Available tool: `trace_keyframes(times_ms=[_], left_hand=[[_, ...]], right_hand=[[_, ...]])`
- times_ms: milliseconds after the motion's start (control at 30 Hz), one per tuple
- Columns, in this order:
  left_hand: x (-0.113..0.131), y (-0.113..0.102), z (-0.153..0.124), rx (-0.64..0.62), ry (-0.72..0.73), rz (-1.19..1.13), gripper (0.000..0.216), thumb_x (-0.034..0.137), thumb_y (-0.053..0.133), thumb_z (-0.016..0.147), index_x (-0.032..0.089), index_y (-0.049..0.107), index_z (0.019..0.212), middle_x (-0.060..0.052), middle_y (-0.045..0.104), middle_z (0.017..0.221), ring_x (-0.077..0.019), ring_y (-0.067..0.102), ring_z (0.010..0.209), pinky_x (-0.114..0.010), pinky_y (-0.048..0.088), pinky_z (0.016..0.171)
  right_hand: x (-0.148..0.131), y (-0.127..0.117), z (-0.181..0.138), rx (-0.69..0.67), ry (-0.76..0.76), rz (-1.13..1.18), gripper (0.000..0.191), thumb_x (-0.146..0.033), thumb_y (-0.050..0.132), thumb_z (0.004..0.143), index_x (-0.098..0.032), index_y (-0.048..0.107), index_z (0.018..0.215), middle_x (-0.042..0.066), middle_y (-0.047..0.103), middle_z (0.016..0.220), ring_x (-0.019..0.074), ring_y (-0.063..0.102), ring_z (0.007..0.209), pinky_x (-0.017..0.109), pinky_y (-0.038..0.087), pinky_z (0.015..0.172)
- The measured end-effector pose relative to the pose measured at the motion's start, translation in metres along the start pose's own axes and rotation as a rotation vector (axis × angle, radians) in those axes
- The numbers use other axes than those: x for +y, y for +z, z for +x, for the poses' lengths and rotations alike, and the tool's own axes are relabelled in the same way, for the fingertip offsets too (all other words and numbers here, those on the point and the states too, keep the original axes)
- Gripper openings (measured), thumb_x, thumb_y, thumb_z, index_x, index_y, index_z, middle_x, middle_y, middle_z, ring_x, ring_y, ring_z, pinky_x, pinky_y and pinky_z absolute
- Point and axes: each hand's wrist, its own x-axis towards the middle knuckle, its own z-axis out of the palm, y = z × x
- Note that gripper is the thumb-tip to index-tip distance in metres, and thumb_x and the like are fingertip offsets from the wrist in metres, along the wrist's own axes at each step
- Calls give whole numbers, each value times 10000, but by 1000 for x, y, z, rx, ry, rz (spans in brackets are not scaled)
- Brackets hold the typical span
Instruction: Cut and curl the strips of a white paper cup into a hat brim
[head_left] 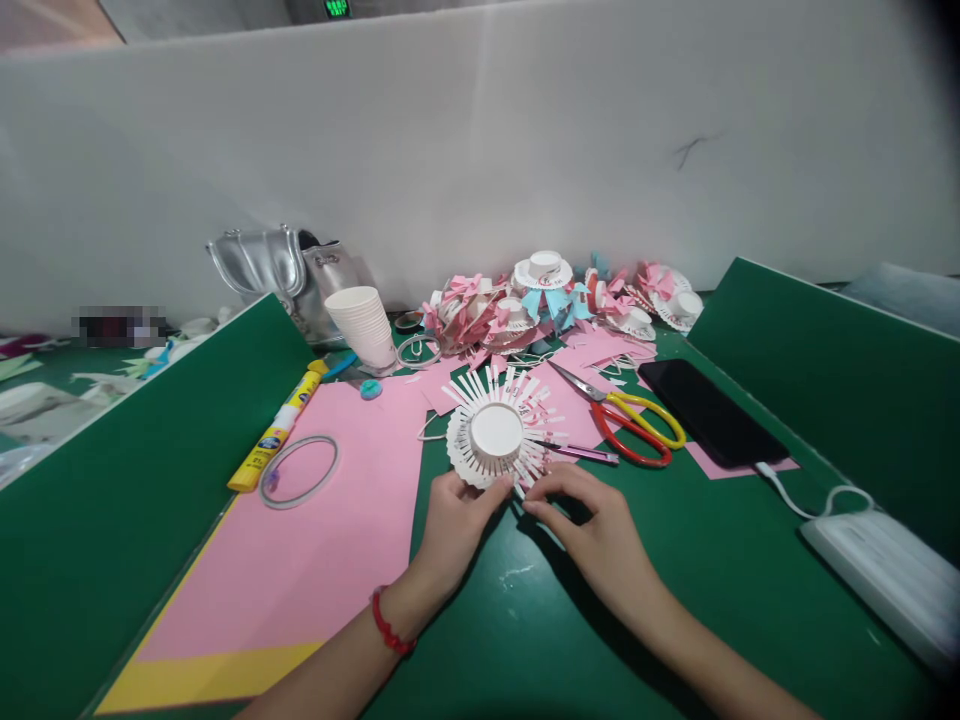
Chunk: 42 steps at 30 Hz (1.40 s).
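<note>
An upturned white paper cup [496,432] with its wall cut into fanned strips lies on the green table [675,580]. My left hand [457,520], with a red band on its wrist, pinches the cup's near strips. My right hand [592,525] pinches a strip on the cup's near right side. A thin pink pen-like tool [581,452] lies just right of the cup.
Pink paper sheets [315,550] over a yellow sheet lie to the left, with a tape ring [298,471] and a yellow glue stick [277,430]. Scissors [630,415], a black phone [709,410], a face mask [885,570], stacked cups [364,325], a silver bag [277,265] and finished paper crafts [547,295] surround them.
</note>
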Motion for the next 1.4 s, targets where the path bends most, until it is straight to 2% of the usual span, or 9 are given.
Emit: trace_keyframes(times_ms=[267, 500, 833, 967, 1400], left_hand=[[0, 0, 0, 21, 1, 6, 139, 193, 677, 614, 116, 691, 729, -37, 712, 709, -185, 629, 695, -267, 491, 652], [-2, 1, 1, 1, 9, 19, 223, 202, 664, 632, 98, 678, 828, -89, 705, 907, -230, 622, 862, -309, 470, 779], [3, 1, -2, 21, -7, 66, 224, 241, 666, 634, 90, 681, 799, -91, 711, 874, -234, 630, 818, -298, 488, 717], [3, 2, -2, 14, -13, 55, 245, 253, 663, 635, 90, 675, 817, -93, 707, 892, -236, 624, 844, -307, 483, 739], [1, 2, -1, 14, 20, 118, 211, 216, 638, 647, 87, 663, 812, -85, 707, 885, -222, 626, 826, -281, 482, 715]], right_hand=[[8, 2, -3, 7, -56, -127, 107, -154, 592, 703, -219, 666, 660, 35, 642, 794, 205, 585, 834, 281, 459, 689], [5, 1, -2, 23, -69, -54, 92, -122, 592, 711, -195, 626, 666, 35, 648, 779, 182, 592, 782, 284, 459, 718], [4, 1, -2, 55, -72, -53, 93, -116, 592, 709, -194, 624, 671, 38, 654, 781, 187, 594, 789, 296, 458, 736], [4, 2, -3, 76, -82, -67, 99, -114, 591, 703, -196, 634, 668, 35, 661, 776, 187, 597, 795, 299, 457, 746], [2, 0, -2, 46, -73, -80, 109, -135, 568, 720, -205, 620, 656, 36, 655, 754, 193, 597, 751, 302, 468, 698]])
